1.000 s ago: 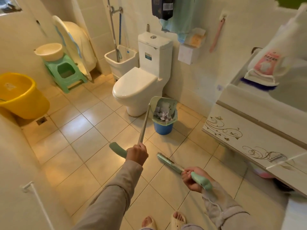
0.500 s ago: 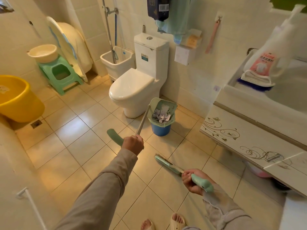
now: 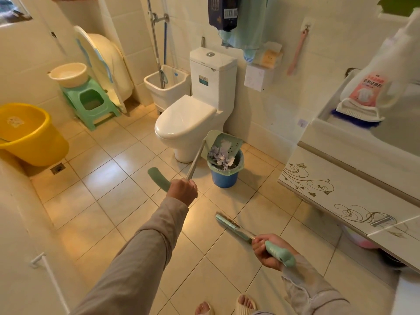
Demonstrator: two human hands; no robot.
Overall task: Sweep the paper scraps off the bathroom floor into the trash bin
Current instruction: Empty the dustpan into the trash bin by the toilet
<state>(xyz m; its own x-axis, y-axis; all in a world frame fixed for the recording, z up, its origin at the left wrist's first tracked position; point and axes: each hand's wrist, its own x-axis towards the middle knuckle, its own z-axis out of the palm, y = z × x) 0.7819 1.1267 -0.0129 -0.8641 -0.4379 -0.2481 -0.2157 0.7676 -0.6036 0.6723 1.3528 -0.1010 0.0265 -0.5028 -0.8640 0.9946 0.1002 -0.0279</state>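
Left hand (image 3: 183, 189) at centre frame, fingers (image 3: 192, 186) clenched round the long handle, tips the dustpan (image 3: 223, 144) over the blue trash bin (image 3: 225, 176) so the paper scraps (image 3: 219, 156) slide in. They're at the pan's lip, well apart from those fingers. Right hand (image 3: 269, 252), lower right, grips the broom (image 3: 234, 228), held low, likely to stay clear.

Matt green plastic dustpan (image 3: 223, 142) w/ dull metal shaft. Crumpled matt paper scraps (image 3: 219, 156). Smooth blue plastic trash bin (image 3: 223, 181), thin film liner. Smooth green plastic on broom (image 3: 236, 230) grip. Glossy ceramic toilet (image 3: 185, 119); glazed, reflective floor (image 3: 109, 201) tiles. Soft matt cloth sleeve (image 3: 141, 258).
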